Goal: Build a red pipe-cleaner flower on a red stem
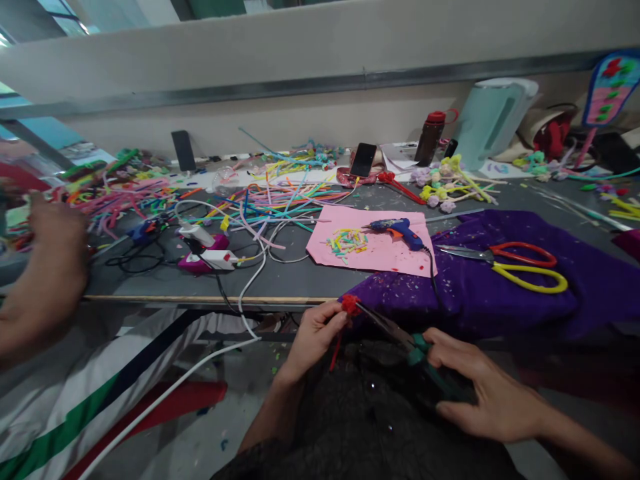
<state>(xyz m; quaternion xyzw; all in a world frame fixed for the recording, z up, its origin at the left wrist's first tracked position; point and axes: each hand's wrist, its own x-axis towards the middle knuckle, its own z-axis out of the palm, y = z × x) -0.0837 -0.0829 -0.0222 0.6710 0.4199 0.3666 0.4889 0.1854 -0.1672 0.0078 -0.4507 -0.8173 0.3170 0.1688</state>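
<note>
Between the thumb and fingers of my left hand is a red fuzzy flower, with a thin red stem hanging below it. My right hand is wrapped round the green handles of a pair of scissors. The long blades point left, and their tips are at the red flower; whether they touch it I cannot tell. Beyond my hands, a blue glue gun lies on a pink sheet beside small pastel pieces. Scissors with red and yellow handles rest on a purple cloth.
Many coloured pipe cleaners cover the table's back left. A power strip and white cable lie left. At the back stand a phone, a bottle and a pale green jug. Another person's arm is at far left.
</note>
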